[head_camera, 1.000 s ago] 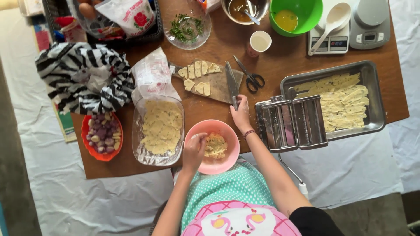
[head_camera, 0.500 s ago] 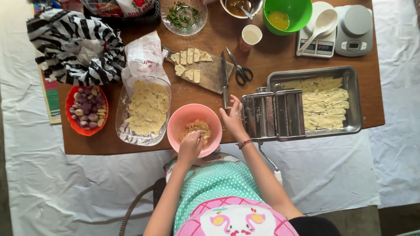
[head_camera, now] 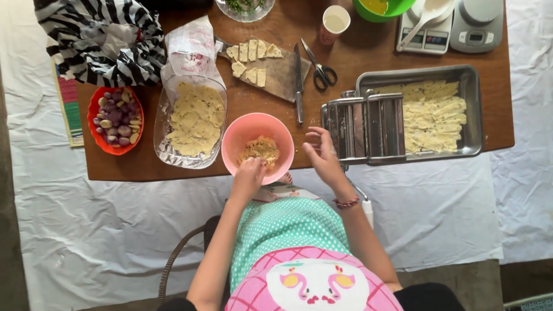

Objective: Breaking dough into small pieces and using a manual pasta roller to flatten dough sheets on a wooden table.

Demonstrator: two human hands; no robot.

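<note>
My left hand [head_camera: 249, 175] reaches into a pink bowl [head_camera: 228, 137] at the table's near edge. Its fingertips rest on a crumbly tan mixture [head_camera: 262, 148] and are curled under, hidden by the back of the hand. My right hand [head_camera: 321, 154], with a bead bracelet on the wrist, hovers with fingers spread and holds nothing. It is between the pink bowl and a metal pasta roller [head_camera: 366, 126]. A knife [head_camera: 298, 80] lies on the table just beyond it, beside a wooden board [head_camera: 283, 78] with cut dough squares [head_camera: 247, 55].
Black scissors [head_camera: 318, 68] lie by the knife. A steel tray [head_camera: 471, 86] holds pasta sheets [head_camera: 432, 115]. To the left stand a glass dish [head_camera: 163, 144] of dough pieces and a red bowl [head_camera: 91, 124]. Farther back are a striped cloth [head_camera: 103, 40], a cup [head_camera: 335, 23] and scales [head_camera: 475, 26].
My right hand has left the knife on the table and drawn back toward me with fingers spread. My left hand has stayed in the pink bowl. The view has shifted downward.
</note>
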